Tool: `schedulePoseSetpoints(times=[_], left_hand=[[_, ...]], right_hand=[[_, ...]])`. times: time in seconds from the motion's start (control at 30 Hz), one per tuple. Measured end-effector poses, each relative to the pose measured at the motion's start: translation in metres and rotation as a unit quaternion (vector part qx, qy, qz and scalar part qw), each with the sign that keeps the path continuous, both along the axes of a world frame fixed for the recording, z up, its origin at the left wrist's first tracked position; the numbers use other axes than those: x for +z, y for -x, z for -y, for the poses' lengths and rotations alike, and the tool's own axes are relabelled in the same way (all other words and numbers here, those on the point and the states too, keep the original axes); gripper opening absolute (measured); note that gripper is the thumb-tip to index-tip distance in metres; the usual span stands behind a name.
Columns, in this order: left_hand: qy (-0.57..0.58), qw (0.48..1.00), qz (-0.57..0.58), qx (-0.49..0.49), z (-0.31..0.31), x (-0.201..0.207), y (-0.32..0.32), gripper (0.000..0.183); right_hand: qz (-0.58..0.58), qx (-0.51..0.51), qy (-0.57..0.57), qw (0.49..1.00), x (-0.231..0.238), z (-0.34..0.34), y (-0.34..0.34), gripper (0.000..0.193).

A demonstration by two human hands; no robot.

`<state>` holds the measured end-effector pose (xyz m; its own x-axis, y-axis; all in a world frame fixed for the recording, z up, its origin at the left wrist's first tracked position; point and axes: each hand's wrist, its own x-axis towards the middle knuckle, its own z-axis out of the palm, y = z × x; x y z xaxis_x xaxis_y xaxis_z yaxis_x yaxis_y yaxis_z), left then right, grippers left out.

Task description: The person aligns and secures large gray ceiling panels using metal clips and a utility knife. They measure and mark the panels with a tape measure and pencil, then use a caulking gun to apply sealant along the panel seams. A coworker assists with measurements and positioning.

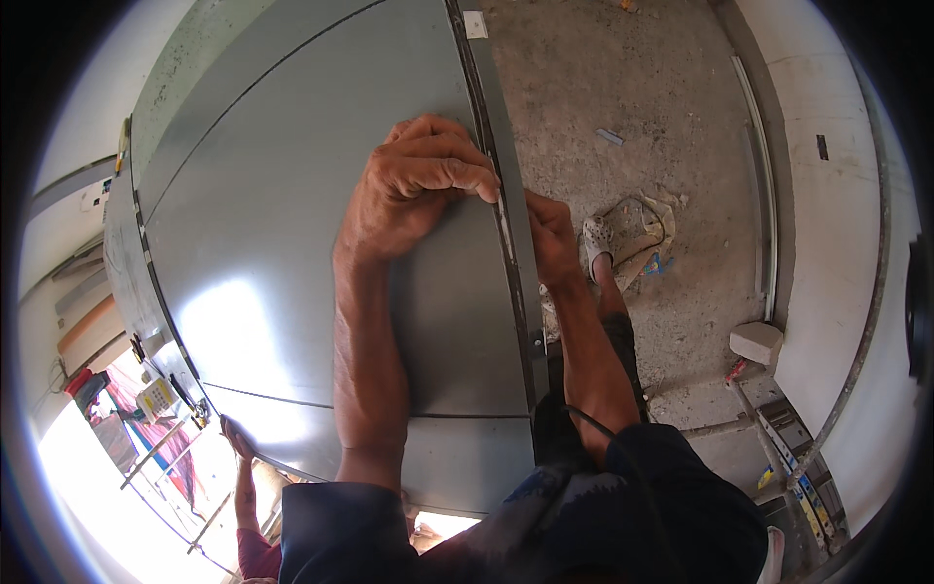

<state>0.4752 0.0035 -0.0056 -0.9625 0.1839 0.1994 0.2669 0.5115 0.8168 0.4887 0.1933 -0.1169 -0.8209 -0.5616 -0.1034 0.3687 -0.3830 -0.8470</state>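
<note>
A large grey door panel (282,175) with thin dark grooves fills the left and middle of the view. Along its right edge runs a dark strip (486,127), scuffed pale in places. My left hand (418,180) bends over the panel's face, fingers curled together and their tips on this strip; its thumb is hidden. On the other side of the edge is my right hand (552,238), close against the panel. The panel's edge covers its fingertips, so what they grip does not show.
Another person's hand (236,438) touches the panel's lower left corner. Rough concrete floor (555,88) lies to the right, with a crumpled cloth (657,229) by a foot in a light clog (596,238). A pale block (756,342) and a spirit level (808,487) are near the right wall.
</note>
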Motion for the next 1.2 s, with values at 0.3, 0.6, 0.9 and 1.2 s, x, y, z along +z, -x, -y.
schedulePoseSetpoints(times=[0.3, 0.6, 0.9, 1.2], left_hand=[[0.013, 0.999, -0.014, -0.039, -0.003, -0.002, -0.009, 0.025], [0.048, 0.998, -0.015, -0.042, -0.01, 0.001, -0.022, 0.023], [0.05, 0.997, -0.016, -0.058, -0.015, 0.001, -0.034, 0.023], [0.051, 0.996, -0.024, -0.072, -0.019, -0.001, -0.038, 0.023]], right_hand=[[-0.005, -0.009, 0.007, 1.0, 0.0, -0.009, -0.018, 0.036], [0.013, -0.017, -0.038, 0.999, 0.004, -0.017, -0.033, 0.04], [0.029, -0.008, -0.014, 0.999, -0.001, -0.024, -0.049, 0.041], [0.074, 0.01, 0.035, 0.997, 0.002, -0.03, -0.057, 0.043]])
